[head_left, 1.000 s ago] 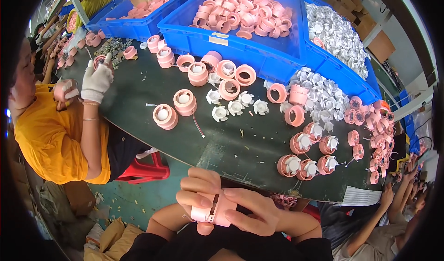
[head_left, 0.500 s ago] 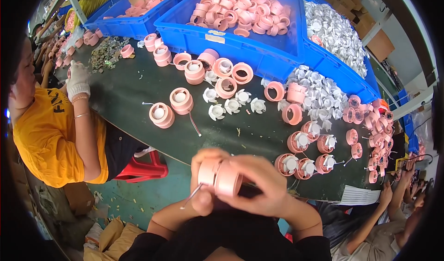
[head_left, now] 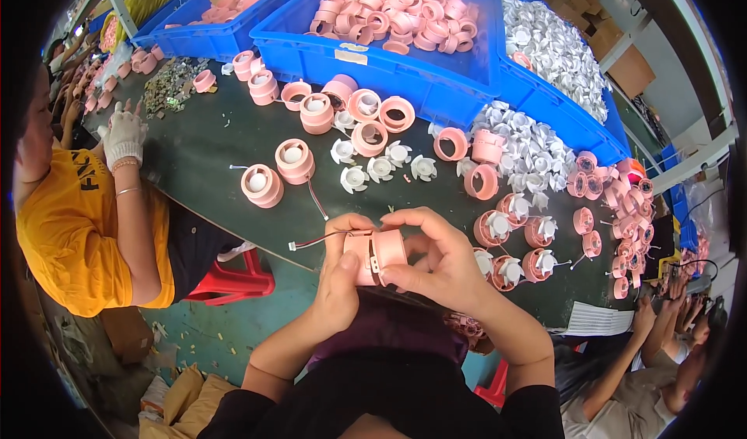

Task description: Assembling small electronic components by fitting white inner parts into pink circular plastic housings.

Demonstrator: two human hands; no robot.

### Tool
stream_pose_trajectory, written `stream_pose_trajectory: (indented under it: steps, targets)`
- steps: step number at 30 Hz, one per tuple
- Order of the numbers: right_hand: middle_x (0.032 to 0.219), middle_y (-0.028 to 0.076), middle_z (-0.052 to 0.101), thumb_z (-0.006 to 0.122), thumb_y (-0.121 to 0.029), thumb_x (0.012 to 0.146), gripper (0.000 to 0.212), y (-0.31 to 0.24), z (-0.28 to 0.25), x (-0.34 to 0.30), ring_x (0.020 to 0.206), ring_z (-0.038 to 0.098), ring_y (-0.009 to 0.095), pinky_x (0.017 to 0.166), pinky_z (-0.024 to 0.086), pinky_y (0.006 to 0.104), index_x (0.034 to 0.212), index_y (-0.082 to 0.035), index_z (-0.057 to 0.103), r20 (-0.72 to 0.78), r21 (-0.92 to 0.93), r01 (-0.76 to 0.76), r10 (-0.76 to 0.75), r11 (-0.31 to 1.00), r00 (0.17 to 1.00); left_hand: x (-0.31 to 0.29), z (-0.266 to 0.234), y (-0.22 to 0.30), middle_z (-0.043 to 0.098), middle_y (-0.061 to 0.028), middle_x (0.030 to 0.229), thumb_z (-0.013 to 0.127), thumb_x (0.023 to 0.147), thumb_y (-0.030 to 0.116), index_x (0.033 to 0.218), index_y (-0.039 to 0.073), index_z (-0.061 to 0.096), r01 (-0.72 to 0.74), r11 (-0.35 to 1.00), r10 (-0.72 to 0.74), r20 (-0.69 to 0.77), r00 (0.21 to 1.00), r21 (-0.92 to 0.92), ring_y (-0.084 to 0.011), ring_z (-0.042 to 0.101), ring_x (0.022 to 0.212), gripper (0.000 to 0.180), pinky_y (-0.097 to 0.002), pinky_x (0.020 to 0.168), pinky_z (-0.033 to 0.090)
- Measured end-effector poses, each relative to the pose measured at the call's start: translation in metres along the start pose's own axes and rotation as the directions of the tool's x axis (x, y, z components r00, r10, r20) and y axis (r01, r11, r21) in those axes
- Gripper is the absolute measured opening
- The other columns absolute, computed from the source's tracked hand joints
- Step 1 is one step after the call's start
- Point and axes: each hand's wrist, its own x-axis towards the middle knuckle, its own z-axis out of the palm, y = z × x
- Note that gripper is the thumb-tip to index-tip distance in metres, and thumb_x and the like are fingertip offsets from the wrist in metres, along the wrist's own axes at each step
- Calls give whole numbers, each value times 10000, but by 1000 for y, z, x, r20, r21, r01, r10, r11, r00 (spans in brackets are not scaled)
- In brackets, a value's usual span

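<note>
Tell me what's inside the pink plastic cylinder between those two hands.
The pink plastic cylinder shows only a dark slit. Thin wires with a white plug stick out beside it. Its walls, the left hand and the right hand hide everything inside.

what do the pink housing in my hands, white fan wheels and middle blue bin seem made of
Pink housing: likely satin plastic; smooth surface, clean-edged slots. White fan wheels: probably matte plastic; thin, moulded-looking blades. Middle blue bin: seemingly rigid plastic, slightly glossy; evenly coloured walls, moulded rim.
</note>
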Motion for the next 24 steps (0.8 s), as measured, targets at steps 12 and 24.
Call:
stream_pose_trajectory:
  steps: [12,24]
  targets:
    - [1144,105,481,727,-28,741,540,-10,8,-4,897,623,151,540,547,185,1230,7,501,-95,-80,113,-120,990,988,3,6,12,520,-39,968,268,984,423,1177,74,381,211,968,-227,-117,967,-134,-65,500,660,414,-153,469,352]
    - [1099,100,490,712,16,721,568,-17,5,-1,921,609,154,610,592,217,1253,-7,514,-32,-261,149,-162,954,986,10,7,16,556,-45,868,279,975,480,1105,62,448,232,943,-268,-130,955,-238,-62,494,561,470,-160,408,347]
